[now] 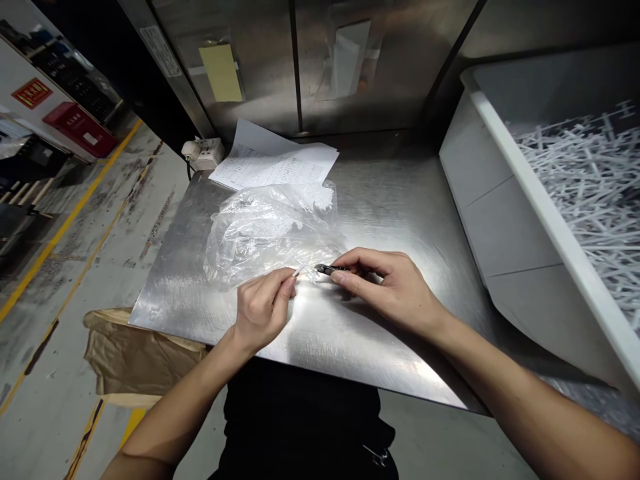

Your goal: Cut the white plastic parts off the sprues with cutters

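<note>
Over the metal table (400, 200), my left hand (264, 307) is closed on a small white plastic piece (300, 271), pinched between thumb and fingers. My right hand (390, 283) is wrapped round a small black tool (331, 269), whose tip points left, close to the white piece. Whether the tip touches it cannot be made out. Behind both hands a crumpled clear plastic bag (270, 227) lies on the table, with small white bits seen through it.
A large grey bin (550, 220) full of thin white plastic pieces (600, 193) stands at the right. Printed papers (275, 160) and a power socket (206, 153) sit at the back left. A brown bag (140, 357) is beside the table's left front corner.
</note>
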`<move>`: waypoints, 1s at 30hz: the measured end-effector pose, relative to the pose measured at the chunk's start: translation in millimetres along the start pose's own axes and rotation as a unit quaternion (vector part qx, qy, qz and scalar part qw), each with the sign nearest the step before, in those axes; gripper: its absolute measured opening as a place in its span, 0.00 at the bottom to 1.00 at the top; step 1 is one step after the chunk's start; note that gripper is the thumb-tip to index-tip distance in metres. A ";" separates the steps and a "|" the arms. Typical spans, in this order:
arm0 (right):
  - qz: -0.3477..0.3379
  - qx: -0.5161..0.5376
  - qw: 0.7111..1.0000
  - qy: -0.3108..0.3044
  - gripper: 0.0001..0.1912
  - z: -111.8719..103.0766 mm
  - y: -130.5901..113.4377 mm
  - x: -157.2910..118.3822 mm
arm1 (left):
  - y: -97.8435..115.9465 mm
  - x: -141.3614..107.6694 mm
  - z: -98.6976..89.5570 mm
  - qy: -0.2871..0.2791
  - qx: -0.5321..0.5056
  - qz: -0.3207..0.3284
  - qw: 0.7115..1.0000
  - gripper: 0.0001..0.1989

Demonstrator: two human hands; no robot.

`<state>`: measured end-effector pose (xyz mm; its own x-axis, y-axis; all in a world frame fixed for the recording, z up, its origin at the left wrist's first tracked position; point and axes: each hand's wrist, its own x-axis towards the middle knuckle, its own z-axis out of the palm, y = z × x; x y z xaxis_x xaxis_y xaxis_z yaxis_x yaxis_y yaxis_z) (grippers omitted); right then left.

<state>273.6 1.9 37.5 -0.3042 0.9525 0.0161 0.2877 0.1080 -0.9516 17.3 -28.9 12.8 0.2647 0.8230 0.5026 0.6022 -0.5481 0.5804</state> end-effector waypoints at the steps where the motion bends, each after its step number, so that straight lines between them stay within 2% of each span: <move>1: 0.000 -0.005 1.000 -0.001 0.13 0.4 -0.5 -0.2 | -0.2 -0.1 0.0 0.000 0.003 0.003 1.000 0.08; 16: 0.000 -0.023 1.000 -0.013 0.12 1.2 1.1 0.9 | -1.2 0.3 0.4 0.001 0.018 0.046 0.999 0.09; 24: -0.042 -0.014 0.999 0.022 0.11 6.5 3.2 1.0 | -0.9 0.2 0.7 0.005 0.020 0.022 1.000 0.08; 30: -0.003 -0.013 1.000 0.019 0.13 7.1 2.1 1.4 | 0.6 0.3 -0.7 0.012 0.023 -0.004 1.000 0.08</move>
<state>267.3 1.5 33.4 -0.2709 0.9620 0.0348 0.3088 0.1211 -0.9434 17.2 -29.1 13.8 0.2426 0.8229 0.5138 0.6378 -0.5344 0.5546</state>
